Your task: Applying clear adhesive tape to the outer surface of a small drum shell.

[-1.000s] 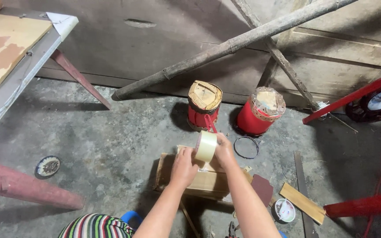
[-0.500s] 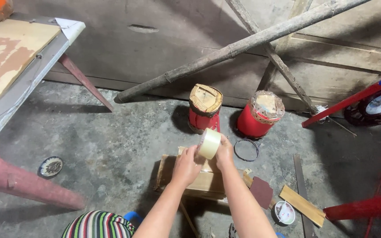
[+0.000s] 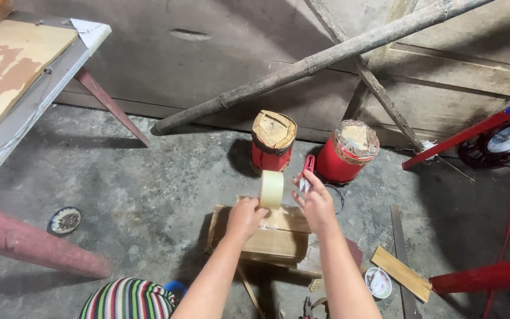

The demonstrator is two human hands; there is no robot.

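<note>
Resting tape roll (image 3: 271, 189) between both grips

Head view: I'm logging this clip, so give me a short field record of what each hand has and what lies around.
left hand: holds roll of tape upright over the wooden block
right hand: holds small red-handled snips beside the roll
wooden block: lies on concrete floor
behind: two red drums, leaning pole
left side: table
right side: wood strip

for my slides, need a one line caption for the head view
Left hand holds a tape roll over a cardboard box; right hand grips red-handled snips near two red drums.
</note>
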